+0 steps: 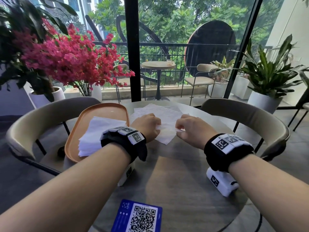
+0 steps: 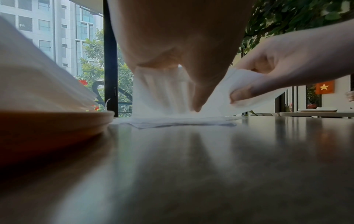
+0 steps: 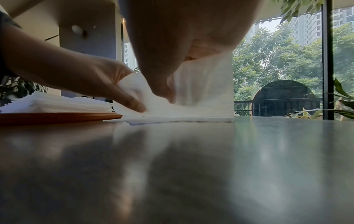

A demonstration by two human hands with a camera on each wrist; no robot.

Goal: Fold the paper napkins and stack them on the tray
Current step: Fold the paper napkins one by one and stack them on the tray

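Note:
A white paper napkin [image 1: 165, 135] lies half lifted on the round table, between my two hands. My left hand [image 1: 147, 127] pinches its left edge and my right hand [image 1: 189, 128] pinches its right edge. In the left wrist view the napkin [image 2: 162, 94] rises from the table under my left hand [image 2: 184, 60], with my right hand [image 2: 277, 72] holding the other side. In the right wrist view the napkin [image 3: 203, 94] hangs from my right hand [image 3: 172, 57]. An orange tray [image 1: 107, 111] at the left holds a stack of folded napkins [image 1: 95, 136]. Unfolded napkins [image 1: 163, 109] lie behind my hands.
A blue QR card [image 1: 138, 216] lies at the table's near edge. Two beige chairs [image 1: 250, 118] stand at the far side of the table [image 1: 175, 173]. Potted plants, pink flowers [image 1: 70, 54] and a glass wall are beyond.

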